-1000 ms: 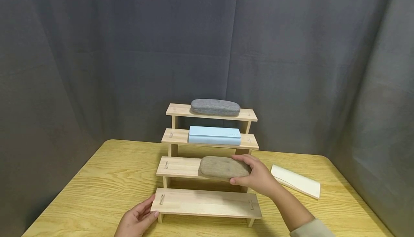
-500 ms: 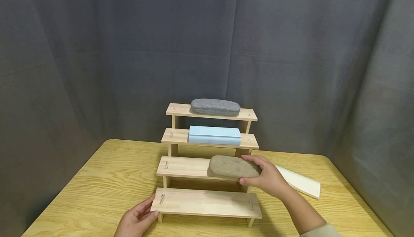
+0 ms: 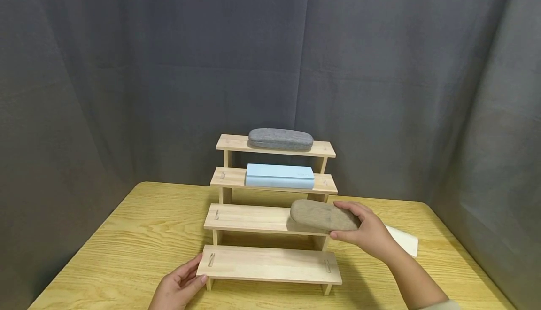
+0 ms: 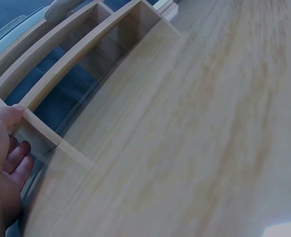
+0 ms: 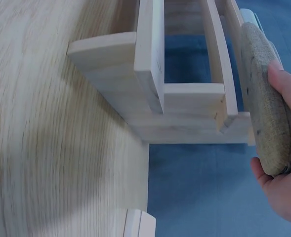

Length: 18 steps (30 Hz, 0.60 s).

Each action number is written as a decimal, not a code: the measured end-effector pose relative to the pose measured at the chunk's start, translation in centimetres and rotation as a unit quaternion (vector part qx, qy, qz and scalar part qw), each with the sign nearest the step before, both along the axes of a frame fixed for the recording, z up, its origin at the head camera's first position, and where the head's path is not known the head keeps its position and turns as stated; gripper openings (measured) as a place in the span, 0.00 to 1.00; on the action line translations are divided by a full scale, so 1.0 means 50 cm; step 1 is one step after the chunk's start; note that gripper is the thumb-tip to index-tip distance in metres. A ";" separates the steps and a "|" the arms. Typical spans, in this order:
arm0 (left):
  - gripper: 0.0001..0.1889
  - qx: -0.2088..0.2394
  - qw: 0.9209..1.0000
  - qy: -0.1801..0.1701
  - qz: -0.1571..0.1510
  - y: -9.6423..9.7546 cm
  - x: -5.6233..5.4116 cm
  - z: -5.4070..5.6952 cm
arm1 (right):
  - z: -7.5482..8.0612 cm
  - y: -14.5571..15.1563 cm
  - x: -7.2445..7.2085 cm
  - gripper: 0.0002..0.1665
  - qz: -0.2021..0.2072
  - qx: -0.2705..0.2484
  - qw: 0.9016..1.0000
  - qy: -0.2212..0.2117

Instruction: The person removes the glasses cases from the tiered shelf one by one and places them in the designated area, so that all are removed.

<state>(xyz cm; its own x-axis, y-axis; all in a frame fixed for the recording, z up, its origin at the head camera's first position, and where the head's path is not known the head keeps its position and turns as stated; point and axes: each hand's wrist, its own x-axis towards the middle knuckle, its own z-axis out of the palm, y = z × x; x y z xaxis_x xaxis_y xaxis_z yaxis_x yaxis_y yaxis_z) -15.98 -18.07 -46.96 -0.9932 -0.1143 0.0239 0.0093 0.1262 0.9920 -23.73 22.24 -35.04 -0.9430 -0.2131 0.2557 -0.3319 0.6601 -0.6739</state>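
A wooden four-tier display stand [image 3: 270, 265] stands on the table. My left hand [image 3: 177, 282] holds the left end of its lowest step, thumb at the front corner and fingers at the side. In the left wrist view that thumb [image 4: 9, 116] touches the step's corner. My right hand [image 3: 367, 230] grips the right end of a brown fabric glasses case [image 3: 321, 215], thumb at the front and fingers behind. The case hovers over the right end of the second step from the bottom, tilted slightly down to the right. The right wrist view shows this case [image 5: 264, 98] beside the stand's end.
A grey glasses case [image 3: 281, 138] lies on the top step, a light blue case [image 3: 280, 176] on the step below. A cream folded case [image 3: 403, 242] lies on the wood-grain table [image 3: 139, 235] at right, partly hidden by my right hand. Grey curtains [image 3: 203, 65] surround the table.
My right hand has moved right with the brown glasses case, from the middle of the step toward its right end, lifting and tilting it slightly. The left hand has stayed put.
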 end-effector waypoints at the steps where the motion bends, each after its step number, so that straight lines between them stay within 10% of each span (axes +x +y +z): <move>1: 0.28 -0.001 1.000 0.000 0.001 0.000 0.000 0.000 | 0.002 0.004 0.001 0.44 -0.004 0.000 1.000 0.001; 18: 0.28 -0.003 1.000 -0.010 0.005 0.000 0.000 0.000 | 0.020 0.066 0.018 0.45 -0.032 0.031 0.999 0.027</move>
<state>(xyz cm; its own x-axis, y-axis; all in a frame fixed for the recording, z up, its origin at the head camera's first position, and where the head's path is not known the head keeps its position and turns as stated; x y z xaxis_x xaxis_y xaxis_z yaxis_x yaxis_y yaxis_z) -15.99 -18.08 -46.95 -0.9922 -0.1249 0.0038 -0.0128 0.1322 0.9911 -22.81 25.55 -34.02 -0.9402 -0.1703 0.2949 -0.3229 0.7210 -0.6132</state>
